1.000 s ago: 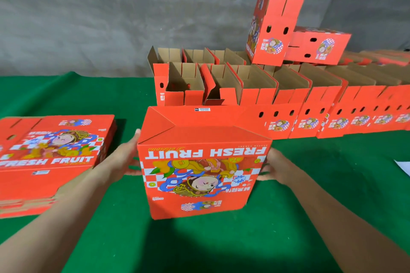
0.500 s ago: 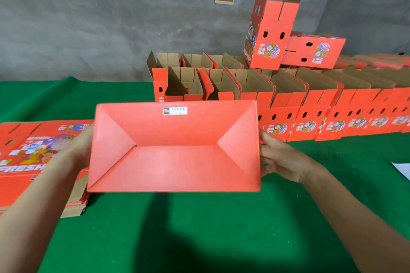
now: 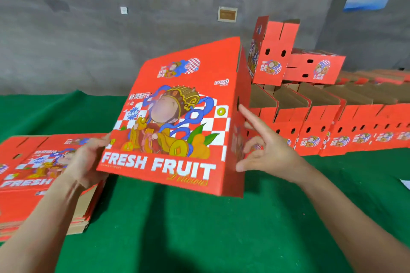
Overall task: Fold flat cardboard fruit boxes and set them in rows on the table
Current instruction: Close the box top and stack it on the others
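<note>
Left hand (image 3: 86, 162) grips the lower left edge of the red printed cardboard fruit box (image 3: 177, 122), thumb on its picture face, the other fingers hidden behind. Right hand (image 3: 266, 153) rests against the box's narrow right side. Its index finger lies straight up the panel, the thumb touches near the bottom corner, and the other fingers are loosely curled, holding nothing. Between the two hands the box hangs tilted above the green cloth-covered table (image 3: 199, 235), its "FRESH FRUIT" face toward the camera. Under the left hand lies a stack of flat red cardboard blanks (image 3: 28, 175). Beyond the right hand runs a row of folded open-topped red boxes (image 3: 332, 137).
</note>
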